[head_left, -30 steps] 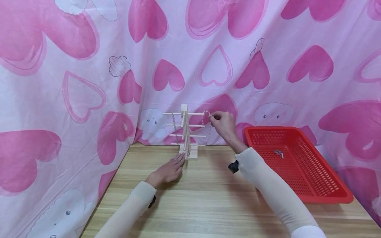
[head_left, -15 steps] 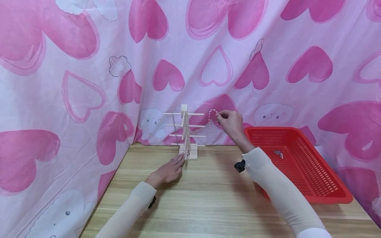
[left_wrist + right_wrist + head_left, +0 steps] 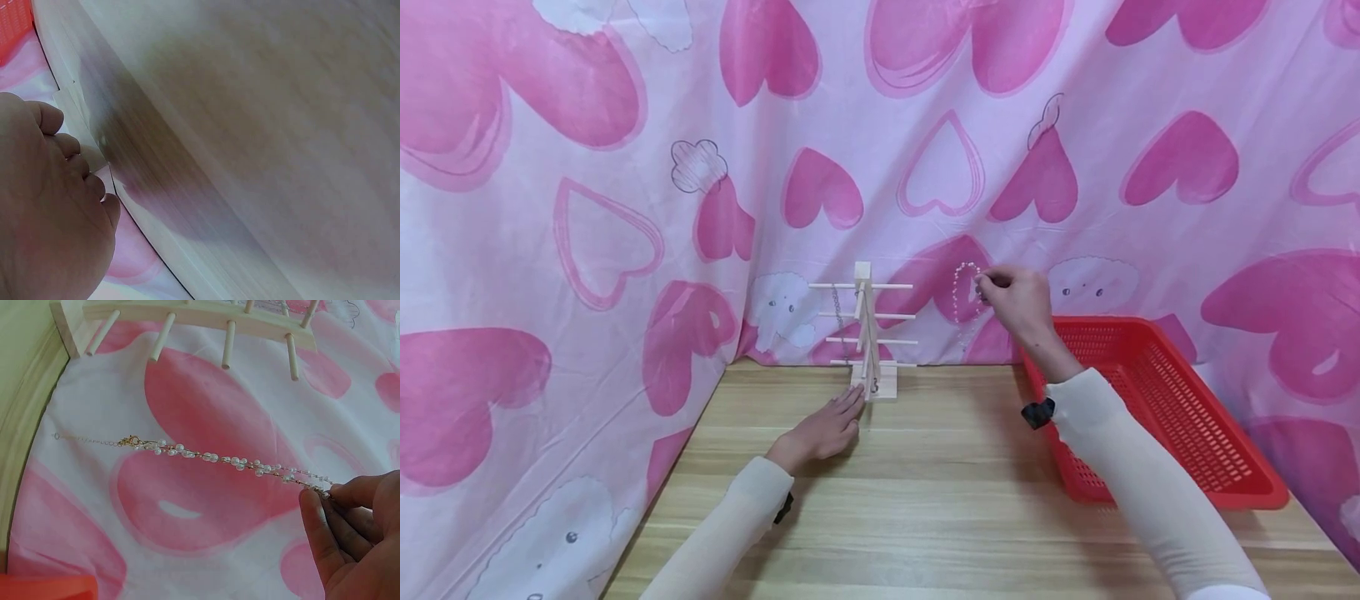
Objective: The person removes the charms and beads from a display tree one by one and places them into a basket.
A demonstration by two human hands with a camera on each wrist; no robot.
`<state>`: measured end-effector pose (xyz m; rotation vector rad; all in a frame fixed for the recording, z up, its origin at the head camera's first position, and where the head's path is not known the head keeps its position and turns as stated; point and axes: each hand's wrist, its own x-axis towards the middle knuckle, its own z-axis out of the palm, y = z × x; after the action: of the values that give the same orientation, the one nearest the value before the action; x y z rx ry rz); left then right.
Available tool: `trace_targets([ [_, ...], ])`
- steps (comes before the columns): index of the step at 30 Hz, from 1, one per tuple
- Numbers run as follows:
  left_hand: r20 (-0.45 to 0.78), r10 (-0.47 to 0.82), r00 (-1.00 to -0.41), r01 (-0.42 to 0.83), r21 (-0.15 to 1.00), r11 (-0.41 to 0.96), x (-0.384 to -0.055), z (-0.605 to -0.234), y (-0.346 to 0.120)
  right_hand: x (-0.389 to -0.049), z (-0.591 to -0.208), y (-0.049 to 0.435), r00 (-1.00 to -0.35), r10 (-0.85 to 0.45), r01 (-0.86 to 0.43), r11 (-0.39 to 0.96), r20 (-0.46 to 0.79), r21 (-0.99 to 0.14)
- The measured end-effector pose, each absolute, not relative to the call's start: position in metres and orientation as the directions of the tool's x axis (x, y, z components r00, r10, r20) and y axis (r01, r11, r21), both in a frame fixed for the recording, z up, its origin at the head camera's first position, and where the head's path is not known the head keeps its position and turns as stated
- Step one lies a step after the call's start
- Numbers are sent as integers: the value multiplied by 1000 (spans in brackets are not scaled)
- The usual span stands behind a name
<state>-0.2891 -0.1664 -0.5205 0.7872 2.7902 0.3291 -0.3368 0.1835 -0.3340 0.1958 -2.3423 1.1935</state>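
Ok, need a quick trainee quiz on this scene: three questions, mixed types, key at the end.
1. Which hand holds the white-and-gold beaded strand: A) left, B) right, C) both?
2. Fill in: in the head view, the red perforated plastic basket is to the ____ of the pale wooden peg rack.
3. True or false: the strand is hanging on the rack.

Key:
1. B; the right hand pinches it.
2. right
3. False; it is apart from the rack.

Soft, even light fills the head view, laying diffuse shadows on the pale wood-grained table (image 3: 917, 517). The left wrist view (murkiest of the three) is dim; the dark patch beside the bare left hand (image 3: 56, 206) is probably shadow. The right wrist view renders the white pearl-beaded strand (image 3: 214, 458) crisply.
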Motion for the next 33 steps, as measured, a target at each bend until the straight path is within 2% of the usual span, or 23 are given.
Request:
trace_targets([
  [6, -147, 538, -830, 491, 262, 830, -290, -520, -166, -331, -326, 200, -847, 104, -348, 633, 521, -691],
  [15, -150, 533, -833, 485, 265, 833, -290, -522, -167, -321, -316, 232, -869, 139, -293, 630, 476, -719],
  [22, -144, 532, -834, 483, 275, 832, -289, -522, -166, -317, -312, 256, -836, 186, -310, 617, 517, -723],
  [33, -137, 538, -832, 492, 269, 828, -289, -523, -167, -314, -309, 292, -817, 257, -273, 615, 516, -740],
])
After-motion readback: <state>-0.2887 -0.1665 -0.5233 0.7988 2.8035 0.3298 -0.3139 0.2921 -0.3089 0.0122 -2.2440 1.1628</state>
